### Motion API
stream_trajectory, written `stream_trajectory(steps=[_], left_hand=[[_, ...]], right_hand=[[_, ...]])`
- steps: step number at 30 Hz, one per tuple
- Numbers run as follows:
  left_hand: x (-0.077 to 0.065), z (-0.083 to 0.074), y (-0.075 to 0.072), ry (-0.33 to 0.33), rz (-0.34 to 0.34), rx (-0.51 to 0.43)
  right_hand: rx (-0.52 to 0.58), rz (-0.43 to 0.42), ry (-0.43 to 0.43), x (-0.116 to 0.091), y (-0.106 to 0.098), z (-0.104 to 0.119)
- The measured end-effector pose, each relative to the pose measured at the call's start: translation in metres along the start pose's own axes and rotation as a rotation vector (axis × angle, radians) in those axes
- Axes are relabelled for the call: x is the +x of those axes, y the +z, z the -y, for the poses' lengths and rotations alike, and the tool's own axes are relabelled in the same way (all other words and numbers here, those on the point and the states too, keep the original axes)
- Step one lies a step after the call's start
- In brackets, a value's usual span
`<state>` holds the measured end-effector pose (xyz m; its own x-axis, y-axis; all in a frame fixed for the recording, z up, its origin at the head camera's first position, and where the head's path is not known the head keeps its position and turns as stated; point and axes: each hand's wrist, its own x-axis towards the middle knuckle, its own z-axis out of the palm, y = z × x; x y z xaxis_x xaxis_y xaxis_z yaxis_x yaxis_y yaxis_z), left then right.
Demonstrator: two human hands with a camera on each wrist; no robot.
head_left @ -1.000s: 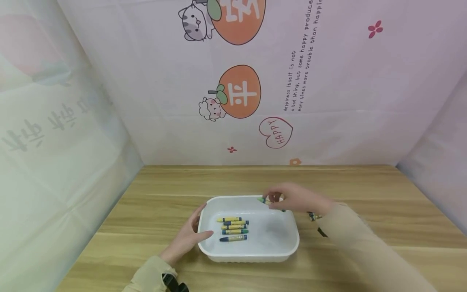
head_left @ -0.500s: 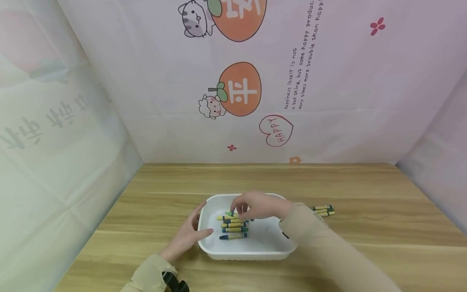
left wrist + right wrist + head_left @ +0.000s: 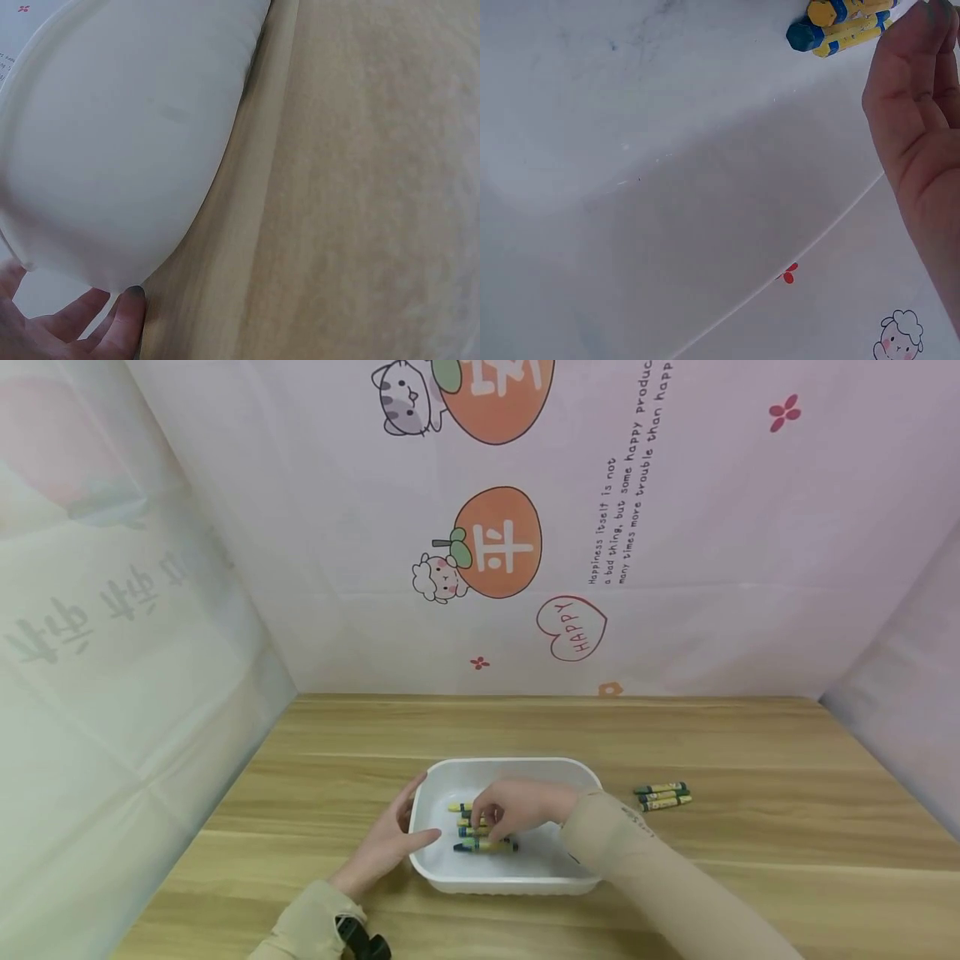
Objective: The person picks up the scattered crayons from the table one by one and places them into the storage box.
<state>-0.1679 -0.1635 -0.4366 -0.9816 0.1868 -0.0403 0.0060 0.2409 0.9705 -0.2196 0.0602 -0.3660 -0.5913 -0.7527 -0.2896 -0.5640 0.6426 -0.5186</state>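
A white rectangular tray [image 3: 525, 883] stands on the wooden table. My left hand [image 3: 386, 843] grips its left side, thumb over the rim and fingers along the outside wall; in the left wrist view those fingers [image 3: 127, 322] lie against the tray's end. Inside, my right hand [image 3: 521, 803] pinches a crayon with a light green tip [image 3: 468, 842], low beside a dark blue crayon [image 3: 459, 848]. Several yellow-wrapped crayons [image 3: 467, 832] lie in a row on the tray's left part, partly hidden by the right hand. The right wrist view shows crayon ends [image 3: 804, 36] near the curled fingers.
Three crayons [image 3: 663, 797] lie side by side on the wooden table [image 3: 750, 777], right of the tray. A printed white cloth [image 3: 360, 635] hangs behind the table, with more cloth at both sides.
My right hand has carried the light green crayon from the tray's far right rim leftward, then down toward the near end of the row. The left hand has stayed at the tray.
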Motion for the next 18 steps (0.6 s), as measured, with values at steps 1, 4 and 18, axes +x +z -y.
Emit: stream_trajectory(steps=[1,4,18], left_hand=[[0.0,0.0,0.0,-0.002,0.002,-0.001],[0.0,0.0,0.0,-0.001,0.001,0.001],[-0.002,-0.002,0.002,0.002,-0.039,0.044]], right_hand=[[0.007,-0.001,-0.002,0.0,0.0,0.0],[0.026,-0.017,-0.001,-0.003,-0.003,0.001],[-0.016,-0.134,-0.094,-0.05,-0.044,0.002]])
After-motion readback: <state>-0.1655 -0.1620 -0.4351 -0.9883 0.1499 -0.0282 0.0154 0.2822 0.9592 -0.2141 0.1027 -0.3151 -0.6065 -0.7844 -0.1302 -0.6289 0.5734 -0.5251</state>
